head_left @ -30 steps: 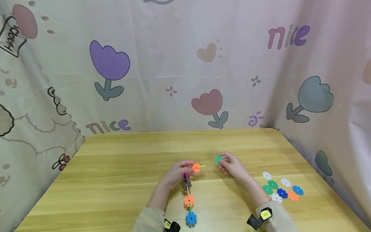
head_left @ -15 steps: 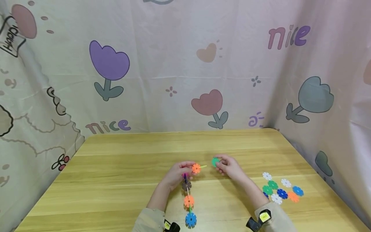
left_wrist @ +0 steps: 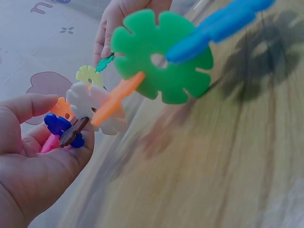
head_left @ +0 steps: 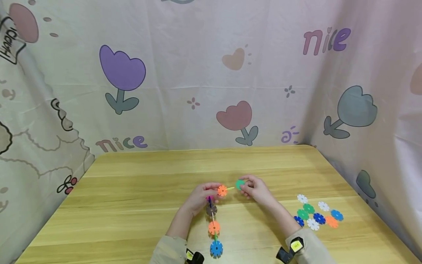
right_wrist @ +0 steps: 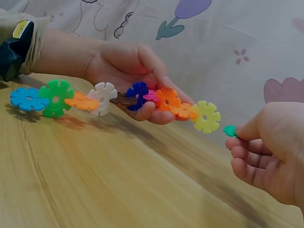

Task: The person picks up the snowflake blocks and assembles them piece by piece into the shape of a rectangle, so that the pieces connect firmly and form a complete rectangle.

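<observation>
My left hand grips a chain of slotted plastic discs near its far end, around the pink and orange pieces. From there the chain runs toward me through a brown disc, a white one, an orange one and a green disc to a blue disc. A yellow disc forms the tip beyond the fingers, seen edge-on in the head view. Between thumb and fingers my right hand pinches a loose green disc, close beside the yellow one, with a small gap in the right wrist view.
Several loose discs lie at the right of the wooden table, among them a white disc, an orange disc and a light blue disc. A printed curtain hangs behind the table.
My right hand has moved left with the green disc, bringing it close to the yellow tip. The left hand and the chain have stayed nearly in place.
</observation>
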Action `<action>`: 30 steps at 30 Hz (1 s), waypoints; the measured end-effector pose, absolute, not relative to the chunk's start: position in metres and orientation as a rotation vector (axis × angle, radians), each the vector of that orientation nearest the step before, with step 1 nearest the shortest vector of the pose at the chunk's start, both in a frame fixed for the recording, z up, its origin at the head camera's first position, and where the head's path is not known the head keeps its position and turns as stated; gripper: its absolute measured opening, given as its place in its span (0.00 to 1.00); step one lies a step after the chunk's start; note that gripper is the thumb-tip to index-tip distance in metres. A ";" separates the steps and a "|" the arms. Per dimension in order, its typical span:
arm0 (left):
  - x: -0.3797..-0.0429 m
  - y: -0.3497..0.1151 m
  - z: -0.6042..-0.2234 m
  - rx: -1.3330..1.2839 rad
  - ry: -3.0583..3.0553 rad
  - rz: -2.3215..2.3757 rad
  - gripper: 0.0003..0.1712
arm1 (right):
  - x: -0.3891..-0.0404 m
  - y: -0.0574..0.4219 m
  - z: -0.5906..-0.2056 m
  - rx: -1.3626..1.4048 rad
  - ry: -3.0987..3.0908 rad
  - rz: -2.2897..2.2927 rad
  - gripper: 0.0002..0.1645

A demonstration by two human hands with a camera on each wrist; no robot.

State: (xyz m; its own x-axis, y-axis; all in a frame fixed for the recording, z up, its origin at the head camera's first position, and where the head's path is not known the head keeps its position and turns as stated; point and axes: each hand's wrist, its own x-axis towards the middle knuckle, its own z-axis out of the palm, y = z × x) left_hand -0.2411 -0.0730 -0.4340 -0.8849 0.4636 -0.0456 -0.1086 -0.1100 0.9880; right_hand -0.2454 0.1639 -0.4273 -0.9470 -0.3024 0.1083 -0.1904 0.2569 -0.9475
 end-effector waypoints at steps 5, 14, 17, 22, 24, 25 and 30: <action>-0.240 -0.073 -0.432 0.391 1.792 2.043 0.22 | -0.246 0.160 -0.428 -0.471 2.394 -1.790 0.20; -0.239 -0.073 -0.431 0.387 1.802 2.044 0.23 | -0.236 0.156 -0.412 -0.472 2.359 -1.791 0.18; -0.239 -0.073 -0.432 0.378 1.806 2.049 0.23 | -0.231 0.153 -0.405 -0.483 2.369 -1.778 0.18; -0.240 -0.073 -0.433 0.386 1.801 2.054 0.23 | -0.228 0.152 -0.403 -0.467 2.351 -1.804 0.19; -0.240 -0.073 -0.434 0.386 1.799 2.052 0.23 | -0.228 0.152 -0.404 -0.445 2.330 -1.826 0.20; -0.240 -0.073 -0.434 0.384 1.797 2.051 0.23 | -0.228 0.152 -0.404 -0.433 2.322 -1.835 0.20; -0.239 -0.073 -0.433 0.376 1.793 2.052 0.23 | -0.228 0.152 -0.404 -0.379 2.304 -1.866 0.21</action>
State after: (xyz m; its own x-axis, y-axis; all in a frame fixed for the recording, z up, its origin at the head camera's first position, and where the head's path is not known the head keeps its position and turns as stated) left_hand -0.2395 -0.0735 -0.4328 -0.8885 0.4558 -0.0523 -0.1129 -0.1067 0.9879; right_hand -0.2277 0.1516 -0.4042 -0.9563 -0.2897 0.0400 -0.0993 0.1931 -0.9761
